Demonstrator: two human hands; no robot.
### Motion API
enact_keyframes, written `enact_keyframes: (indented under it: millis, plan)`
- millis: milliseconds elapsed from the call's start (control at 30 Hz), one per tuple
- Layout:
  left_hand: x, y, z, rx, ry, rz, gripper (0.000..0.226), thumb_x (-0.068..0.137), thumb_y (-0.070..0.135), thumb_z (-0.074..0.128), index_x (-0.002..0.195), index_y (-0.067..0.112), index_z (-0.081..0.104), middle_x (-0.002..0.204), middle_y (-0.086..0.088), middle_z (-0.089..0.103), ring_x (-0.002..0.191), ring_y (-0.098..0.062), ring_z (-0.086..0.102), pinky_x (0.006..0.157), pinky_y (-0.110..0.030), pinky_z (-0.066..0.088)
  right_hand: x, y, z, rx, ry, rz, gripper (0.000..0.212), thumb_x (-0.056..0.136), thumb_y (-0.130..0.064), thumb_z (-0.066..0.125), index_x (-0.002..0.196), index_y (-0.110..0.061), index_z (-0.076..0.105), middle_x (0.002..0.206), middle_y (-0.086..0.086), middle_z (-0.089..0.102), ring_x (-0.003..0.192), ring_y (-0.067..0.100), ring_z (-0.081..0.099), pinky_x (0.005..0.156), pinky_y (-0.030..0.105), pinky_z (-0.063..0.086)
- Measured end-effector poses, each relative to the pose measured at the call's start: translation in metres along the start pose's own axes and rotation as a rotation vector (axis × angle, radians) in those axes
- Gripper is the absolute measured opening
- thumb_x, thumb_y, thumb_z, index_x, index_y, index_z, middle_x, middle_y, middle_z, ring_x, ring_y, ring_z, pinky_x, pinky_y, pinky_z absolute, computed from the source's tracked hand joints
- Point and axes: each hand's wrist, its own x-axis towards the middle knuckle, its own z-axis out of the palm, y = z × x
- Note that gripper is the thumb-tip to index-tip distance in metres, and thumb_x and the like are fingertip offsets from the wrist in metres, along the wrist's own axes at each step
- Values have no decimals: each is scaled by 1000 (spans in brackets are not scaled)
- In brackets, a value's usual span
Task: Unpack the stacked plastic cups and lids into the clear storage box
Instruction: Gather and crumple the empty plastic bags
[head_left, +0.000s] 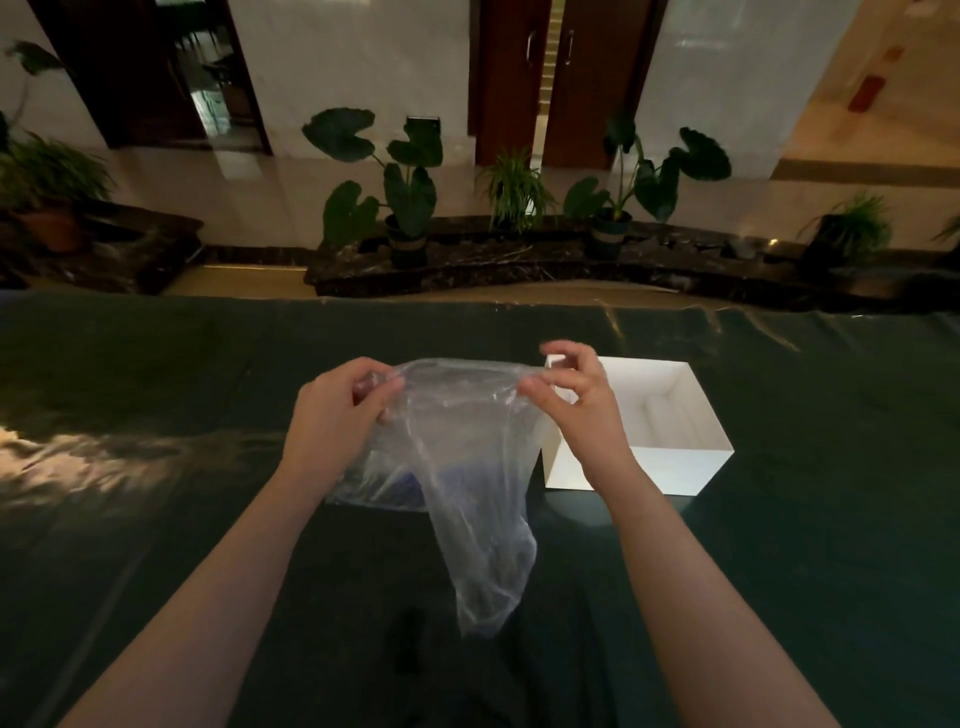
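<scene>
Pinching the mouth of a clear plastic bag (467, 467), the left hand (337, 410) and right hand (576, 400) hold it stretched above the dark green desk (156, 467). The bag's contents are too blurred to identify. A white open box (675, 467) sits just beside the right hand, on the desk.

Thin glossy plastic bag (467, 467) (clear, crinkled); matt box (675, 467).
</scene>
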Motion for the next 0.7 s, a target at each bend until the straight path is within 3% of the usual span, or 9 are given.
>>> enact_keyframes:
  millis: [67, 167, 267, 367, 433, 500, 533, 600, 700]
  plan:
    - [2, 4, -2, -201, -32, -73, 16, 95, 28, 56, 109, 34, 62, 91, 14, 65, 76, 3, 63, 67, -19, 49, -1, -3, 0, 128, -169, 46, 20, 82, -51, 67, 83, -34, 79, 140, -26, 45, 135, 2, 36, 97, 17, 35]
    - [2, 11, -6, -512, -86, -198, 23, 99, 25, 50, 118, 33, 60, 101, 7, 66, 84, -3, 68, 69, -24, 55, -6, -5, 3, 178, -328, 198, 34, 82, -59, 62, 94, -31, 79, 124, -15, 67, 125, 6, 53, 97, 22, 38]
    - [4, 10, -8, -470, -13, -177, 22, 100, 23, 48, 111, 34, 63, 98, 7, 66, 82, -1, 65, 74, -28, 54, -7, -5, 10, 168, -251, 218, 16, 86, -40, 68, 87, -29, 80, 98, -12, 76, 100, 0, 65, 89, 25, 45]
    - [8, 6, -7, -458, 76, -159, 20, 99, 26, 50, 114, 33, 61, 96, 17, 65, 85, 9, 60, 89, -32, 50, -5, -5, 11, 254, -140, 196, 13, 90, -25, 68, 84, -23, 78, 83, -6, 76, 85, 6, 71, 84, 30, 55]
    - [9, 2, -5, -541, -10, -163, 40, 94, 34, 58, 133, 35, 48, 113, 24, 61, 105, 6, 56, 97, -32, 43, -3, -7, 10, 333, -109, 173, 13, 92, -20, 65, 87, -14, 75, 76, -4, 75, 75, 10, 73, 72, 23, 56]
    - [8, -1, 2, -623, -190, -197, 83, 78, 40, 74, 145, 44, 25, 140, 15, 45, 126, -7, 44, 99, -33, 36, -1, -10, 9, 374, -76, 172, 17, 95, -21, 62, 82, -16, 73, 72, -5, 72, 69, 10, 71, 64, 20, 55]
    - [7, -2, 7, -673, -281, -221, 98, 71, 38, 82, 145, 49, 18, 143, 12, 41, 128, -11, 42, 96, -31, 38, 0, -11, 8, 385, -66, 178, 21, 96, -23, 60, 78, -20, 71, 71, -5, 71, 68, 10, 69, 62, 21, 55]
    - [3, -3, 18, -769, -399, -259, 111, 64, 32, 89, 143, 54, 14, 139, 11, 47, 123, -12, 50, 87, -28, 46, 2, -12, 8, 412, -62, 216, 24, 99, -27, 56, 80, -23, 71, 78, -2, 73, 74, 13, 70, 66, 26, 57]
    - [-2, -6, 32, -799, -426, -348, 114, 55, 34, 92, 141, 52, 19, 125, 8, 62, 115, -12, 59, 85, -32, 49, 3, -12, 7, 497, -59, 301, 25, 100, -33, 53, 99, -19, 73, 101, 10, 75, 95, 27, 72, 82, 39, 59]
